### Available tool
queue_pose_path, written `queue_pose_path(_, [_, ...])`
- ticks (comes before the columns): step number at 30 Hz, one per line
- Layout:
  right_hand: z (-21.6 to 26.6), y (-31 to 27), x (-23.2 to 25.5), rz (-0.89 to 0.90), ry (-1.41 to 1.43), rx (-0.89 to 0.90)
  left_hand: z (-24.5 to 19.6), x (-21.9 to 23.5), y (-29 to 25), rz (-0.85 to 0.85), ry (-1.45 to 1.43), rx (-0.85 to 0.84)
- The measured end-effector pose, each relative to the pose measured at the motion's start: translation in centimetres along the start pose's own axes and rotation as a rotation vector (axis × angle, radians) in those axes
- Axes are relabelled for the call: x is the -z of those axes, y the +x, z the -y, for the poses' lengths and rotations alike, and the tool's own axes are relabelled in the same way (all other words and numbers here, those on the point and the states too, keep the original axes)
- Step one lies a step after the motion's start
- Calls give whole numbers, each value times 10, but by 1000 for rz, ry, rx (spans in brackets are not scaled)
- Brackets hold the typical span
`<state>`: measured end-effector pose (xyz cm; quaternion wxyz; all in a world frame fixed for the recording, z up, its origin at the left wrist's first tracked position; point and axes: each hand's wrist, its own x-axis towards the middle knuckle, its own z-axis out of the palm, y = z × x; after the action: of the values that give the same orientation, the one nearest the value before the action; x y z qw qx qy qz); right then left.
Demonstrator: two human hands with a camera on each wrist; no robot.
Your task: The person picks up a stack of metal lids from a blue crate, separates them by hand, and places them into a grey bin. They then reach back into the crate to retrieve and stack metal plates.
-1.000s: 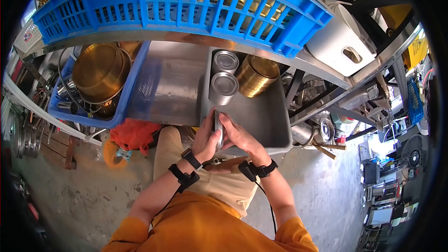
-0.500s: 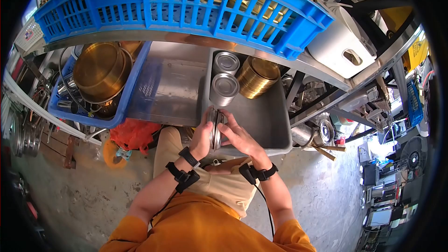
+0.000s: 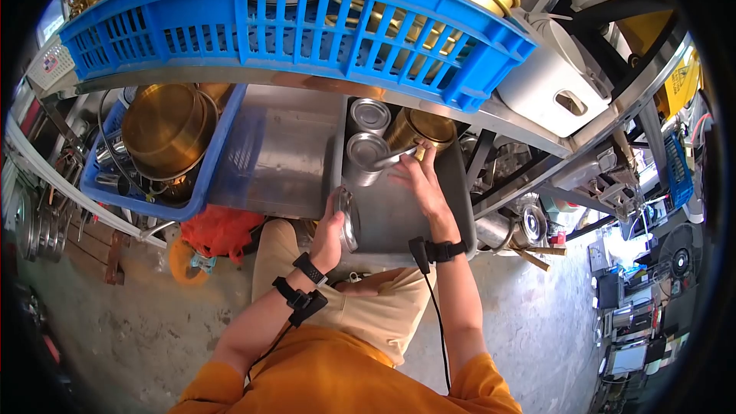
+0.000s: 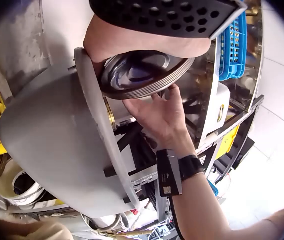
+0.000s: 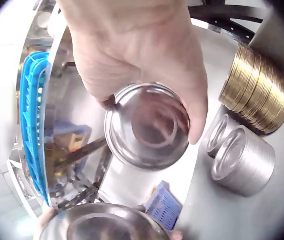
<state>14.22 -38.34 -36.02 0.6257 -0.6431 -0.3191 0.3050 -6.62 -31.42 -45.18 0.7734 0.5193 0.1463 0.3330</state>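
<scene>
The left hand [image 3: 326, 244] holds several nested silver lids [image 3: 348, 220] on edge at the front left of the grey bin [image 3: 460, 218]; the left wrist view shows their stacked rims [image 4: 147, 89]. Over the bin, the right hand [image 3: 422, 184] pinches a round silver lid [image 3: 392, 158], seen nearly edge-on in the head view. In the right wrist view its face [image 5: 149, 127] shows between thumb and fingers. Two silver stacks [image 3: 368, 151] and a gold stack [image 3: 431, 127] stand at the back of the bin, just beyond this lid.
A blue slotted crate [image 3: 299, 23] sits on the shelf above the bin. To the left are a metal tray surface [image 3: 280, 157] and a blue basket [image 3: 188, 208] with gold pans [image 3: 165, 129]. A white container [image 3: 548, 107] stands at the upper right.
The right hand has separated from the left and moved up and forward over the bin with one lid. The left hand keeps the other lids, slightly lower and further left.
</scene>
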Motion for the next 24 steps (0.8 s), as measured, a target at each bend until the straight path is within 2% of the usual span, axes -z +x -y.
queue_pose_path(1, [-6,7,2,-24,-7,99,0,0,0,-8,-3,5])
queue_pose_path(2, [-20,14,6,-24,-6,102,-1,0,0,-16,-6,11])
queue_pose_path(4, [-55,31,15,-24,-666,156,-3,0,-2,-12,-26,33])
queue_pose_path(6, [-75,26,17,23,-760,209,-3,1,-3,-9,-46,55])
queue_pose_path(8, [-77,22,11,96,-907,16,-1,2,-1,1,1,29])
queue_pose_path(11, [-76,24,11,116,-926,44,1,0,2,-1,19,-26])
queue_pose_path(13, [-79,28,12,99,-905,31,-1,-2,1,-4,20,0])
queue_pose_path(15, [-85,41,14,36,-964,157,0,-2,0,0,22,23])
queue_pose_path(22, [-94,71,5,-156,-1060,118,-3,-2,-2,-42,64,5])
queue_pose_path(24, [-94,79,4,-303,-790,25,-6,-2,-1,-44,69,7])
